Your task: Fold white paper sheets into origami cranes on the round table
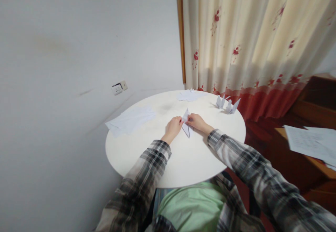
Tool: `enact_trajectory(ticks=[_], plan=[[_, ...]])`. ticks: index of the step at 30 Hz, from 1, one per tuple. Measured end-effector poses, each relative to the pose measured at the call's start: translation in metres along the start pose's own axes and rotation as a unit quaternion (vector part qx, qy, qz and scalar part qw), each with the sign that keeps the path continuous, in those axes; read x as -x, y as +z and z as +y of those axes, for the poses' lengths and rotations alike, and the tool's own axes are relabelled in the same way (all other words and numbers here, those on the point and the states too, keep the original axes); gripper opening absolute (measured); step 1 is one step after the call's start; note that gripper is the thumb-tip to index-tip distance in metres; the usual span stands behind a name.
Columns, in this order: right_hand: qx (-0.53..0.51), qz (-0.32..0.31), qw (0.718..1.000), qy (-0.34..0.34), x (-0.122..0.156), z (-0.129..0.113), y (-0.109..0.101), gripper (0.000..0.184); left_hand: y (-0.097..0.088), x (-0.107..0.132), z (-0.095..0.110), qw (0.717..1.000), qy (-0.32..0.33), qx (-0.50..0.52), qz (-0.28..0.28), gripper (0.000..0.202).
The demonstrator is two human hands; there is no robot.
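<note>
The folded paper piece (187,127) is lying near the middle of the round table (183,165), and its upper point is rising a little from the surface. The left hand (173,127) is pinching its left edge with the fingertips closed narrowly on the paper. The right hand (197,121) is gripping the opposite edge in the same tight way. I think the two hands are meeting so closely because a small fold needs support from both sides, and the lower tip is resting on the table to give it a firm base. Both forearms, in checked sleeves, are reaching in from the near rim.

Farther out, two paper cranes (226,104) are standing together at the far right part of the table, well apart from the hands; probably they are sitting there to be out of the way. A pile of loose sheets (131,120) is lying to the left and reaching to the left rim, within reach of the left hand. Another creased paper (190,95) is lying at the far rim, near the curtain (249,43).

No box, tray or other container is showing; the table top alone is carrying all these papers. On the right, a wooden desk (296,113) is bearing printed pages (312,141).
</note>
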State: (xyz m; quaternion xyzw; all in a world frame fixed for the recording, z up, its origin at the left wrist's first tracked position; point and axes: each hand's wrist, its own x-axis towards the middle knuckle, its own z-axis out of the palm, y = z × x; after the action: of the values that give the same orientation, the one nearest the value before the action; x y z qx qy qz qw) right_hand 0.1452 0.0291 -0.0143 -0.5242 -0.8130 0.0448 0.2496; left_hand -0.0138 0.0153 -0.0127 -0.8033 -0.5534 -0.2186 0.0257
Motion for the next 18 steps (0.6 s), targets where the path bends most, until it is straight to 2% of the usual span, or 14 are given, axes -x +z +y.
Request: enact_trajectory(ticks=[10, 18], plan=[[-0.001, -0.001, 1.0, -0.006, 0.0, -0.0016, -0.0012, 0.018, 0.0044, -0.0006, -0.0009, 0.996, 0.051, 0.06, 0.048, 0.02], [-0.07, -0.015, 0.995, -0.067, 0.0005, -0.0025, -0.0004, 0.016, -0.0021, 0.0004, 0.0049, 0.99, 0.062, 0.099, 0.074, 0.023]])
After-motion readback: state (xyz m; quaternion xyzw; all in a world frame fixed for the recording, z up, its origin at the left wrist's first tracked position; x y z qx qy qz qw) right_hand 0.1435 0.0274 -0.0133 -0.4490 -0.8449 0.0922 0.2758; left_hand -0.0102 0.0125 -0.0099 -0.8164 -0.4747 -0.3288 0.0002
